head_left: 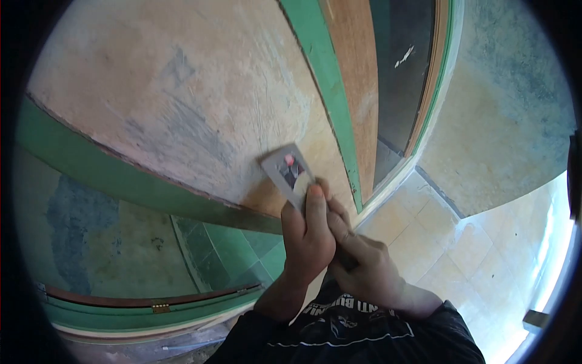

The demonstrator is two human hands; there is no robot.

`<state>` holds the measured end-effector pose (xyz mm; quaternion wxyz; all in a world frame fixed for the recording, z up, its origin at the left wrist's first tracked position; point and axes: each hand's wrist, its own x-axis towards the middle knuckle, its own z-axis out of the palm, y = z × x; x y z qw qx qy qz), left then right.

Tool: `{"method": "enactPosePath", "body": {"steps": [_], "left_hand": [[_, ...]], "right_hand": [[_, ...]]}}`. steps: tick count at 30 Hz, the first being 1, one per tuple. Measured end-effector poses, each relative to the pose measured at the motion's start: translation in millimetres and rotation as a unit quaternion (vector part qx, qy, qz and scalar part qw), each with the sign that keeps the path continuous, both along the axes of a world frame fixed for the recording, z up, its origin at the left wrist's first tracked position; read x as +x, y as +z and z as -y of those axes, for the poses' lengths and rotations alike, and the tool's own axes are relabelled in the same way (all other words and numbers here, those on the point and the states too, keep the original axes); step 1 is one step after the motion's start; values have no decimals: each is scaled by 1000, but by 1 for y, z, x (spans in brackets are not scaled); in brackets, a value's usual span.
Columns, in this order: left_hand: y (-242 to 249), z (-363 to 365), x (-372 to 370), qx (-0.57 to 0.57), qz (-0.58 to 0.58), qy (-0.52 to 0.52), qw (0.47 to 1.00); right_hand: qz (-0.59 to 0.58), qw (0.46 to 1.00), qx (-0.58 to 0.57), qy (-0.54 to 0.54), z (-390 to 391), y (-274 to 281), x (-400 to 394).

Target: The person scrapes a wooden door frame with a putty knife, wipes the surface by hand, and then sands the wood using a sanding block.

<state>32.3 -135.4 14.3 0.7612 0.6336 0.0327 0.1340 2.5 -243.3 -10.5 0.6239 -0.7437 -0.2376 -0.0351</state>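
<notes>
Both hands are closed around one scraper (277, 172), a flat grey metal blade with a dark, partly worn label. My left hand (306, 246) grips it near the blade, thumb stretched up along it. Wrapped around the handle from the other side is my right hand (370, 267), and most of the handle is hidden in the fingers. The blade's far edge lies against a scuffed, pinkish-beige panel (200, 79), low toward its corner. Scratches and grey patches mark this panel.
Green strips (315, 54) border the panel, with a brown wooden board (357, 79) beyond the right one. A doorway's white-edged frame (439, 91) stands right, near beige floor tiles (412, 224). At lower left is a green-edged door (109, 312) with a brass hinge (160, 308).
</notes>
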Motion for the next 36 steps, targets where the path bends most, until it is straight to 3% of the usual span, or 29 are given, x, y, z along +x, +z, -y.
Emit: {"method": "enactPosePath", "body": {"steps": [7, 11, 17, 21, 26, 36], "left_hand": [[18, 4, 20, 27, 47, -26, 998], [-7, 3, 19, -1, 40, -52, 998], [-60, -1, 4, -6, -168, -121, 978], [-60, 4, -10, 5, -126, -125, 984], [-35, 9, -13, -57, -91, -23, 994], [-14, 13, 0, -84, 11, -12, 996]], "right_hand": [[22, 998, -8, -58, -8, 3, 15], [48, 996, -47, -51, 1, -18, 12], [-111, 991, -75, 22, 35, -54, -7], [-85, 995, -46, 5, 40, -65, -24], [-24, 997, -66, -38, 32, -64, -37], [48, 994, -35, -90, 14, -35, -30]]}}
